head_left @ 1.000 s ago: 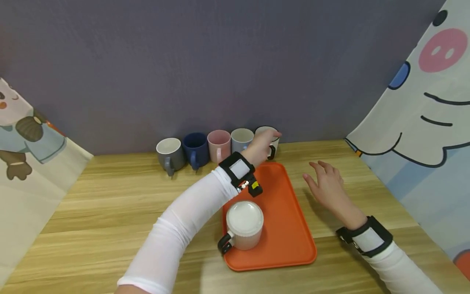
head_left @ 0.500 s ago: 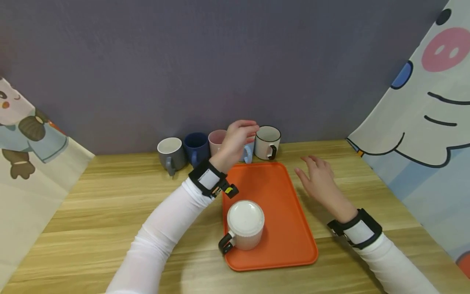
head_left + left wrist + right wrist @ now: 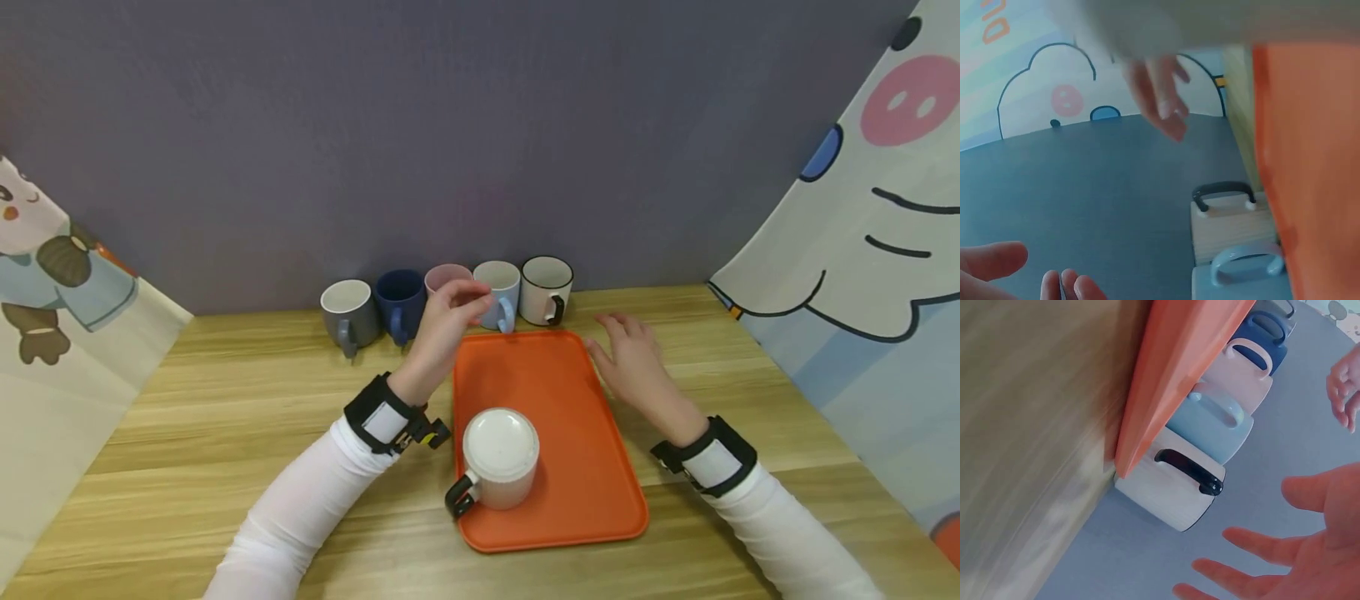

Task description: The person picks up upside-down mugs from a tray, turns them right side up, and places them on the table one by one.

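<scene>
My left hand (image 3: 438,337) hovers in front of the pink mug (image 3: 448,273), partly covering it in the head view; nothing is between its fingers. My right hand (image 3: 636,367) is near the right edge of the orange tray (image 3: 577,467), fingers apart and holding nothing. On the tray a white mug with a black handle (image 3: 501,458) stands upside down, its handle reaching past the left rim. Behind the tray, a light blue mug (image 3: 497,292) and a white mug with black rim and handle (image 3: 546,292) stand upright, also visible in the right wrist view.
A navy mug (image 3: 401,304) and a grey mug (image 3: 350,317) continue the row to the left along the dark wall (image 3: 480,125). Everything rests on a wood-grain table (image 3: 225,433). Cartoon-printed cloths (image 3: 847,250) hang on both sides.
My left hand has drawn back from the white mug at the row's right end, leftward and nearer me. My right hand has moved slightly left toward the tray. The mugs have stayed put.
</scene>
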Demonstrator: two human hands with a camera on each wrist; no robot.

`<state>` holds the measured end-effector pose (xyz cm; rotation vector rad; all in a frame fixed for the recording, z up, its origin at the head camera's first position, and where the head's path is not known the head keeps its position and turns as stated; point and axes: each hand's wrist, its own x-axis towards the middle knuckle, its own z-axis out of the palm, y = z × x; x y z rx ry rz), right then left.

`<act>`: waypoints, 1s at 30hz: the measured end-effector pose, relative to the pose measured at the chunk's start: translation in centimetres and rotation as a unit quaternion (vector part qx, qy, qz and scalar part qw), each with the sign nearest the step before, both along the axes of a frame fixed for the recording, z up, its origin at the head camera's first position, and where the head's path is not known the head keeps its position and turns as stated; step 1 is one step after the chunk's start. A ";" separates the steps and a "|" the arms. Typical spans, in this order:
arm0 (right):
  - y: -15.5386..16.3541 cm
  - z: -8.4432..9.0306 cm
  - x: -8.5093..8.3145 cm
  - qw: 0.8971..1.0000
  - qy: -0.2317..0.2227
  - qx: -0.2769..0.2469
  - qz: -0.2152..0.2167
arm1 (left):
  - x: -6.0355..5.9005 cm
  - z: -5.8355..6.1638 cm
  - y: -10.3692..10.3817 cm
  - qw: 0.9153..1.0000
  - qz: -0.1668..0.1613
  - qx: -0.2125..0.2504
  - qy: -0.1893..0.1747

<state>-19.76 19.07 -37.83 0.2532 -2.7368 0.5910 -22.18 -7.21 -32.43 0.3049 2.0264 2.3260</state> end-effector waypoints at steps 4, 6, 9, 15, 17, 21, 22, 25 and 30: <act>-0.4 0.0 -0.3 1.000 -0.006 -0.005 0.004 | 1.1 -1.0 -0.8 1.000 -0.009 -0.005 -0.011; -0.7 0.0 -0.4 1.000 -0.001 -0.007 0.011 | 1.6 -1.3 -1.1 1.000 -0.009 -0.003 -0.013; -1.2 0.2 -0.6 1.000 0.012 -0.005 0.024 | 2.1 -1.8 -1.6 1.000 -0.008 -0.011 -0.016; -2.4 0.1 -0.9 0.999 0.018 -0.007 0.043 | 2.8 -2.4 -2.5 0.999 -0.015 -0.038 -0.011; -2.7 0.1 -1.0 0.999 0.010 -0.009 0.046 | 3.0 -2.6 -2.8 0.999 -0.016 -0.040 -0.007; -3.2 0.2 -0.9 0.999 -0.005 -0.013 0.049 | 3.5 -2.6 -3.4 0.999 -0.020 -0.044 -0.008; -3.4 0.2 -0.9 0.999 -0.006 -0.014 0.050 | 3.6 -2.7 -3.6 0.999 -0.022 -0.045 -0.009; -3.7 0.3 -1.0 0.998 -0.001 -0.013 0.054 | 4.0 -2.8 -3.9 0.999 -0.028 -0.044 -0.012; -4.2 0.4 -1.0 0.998 0.004 -0.010 0.061 | 4.7 -3.4 -4.3 0.997 -0.045 -0.069 -0.011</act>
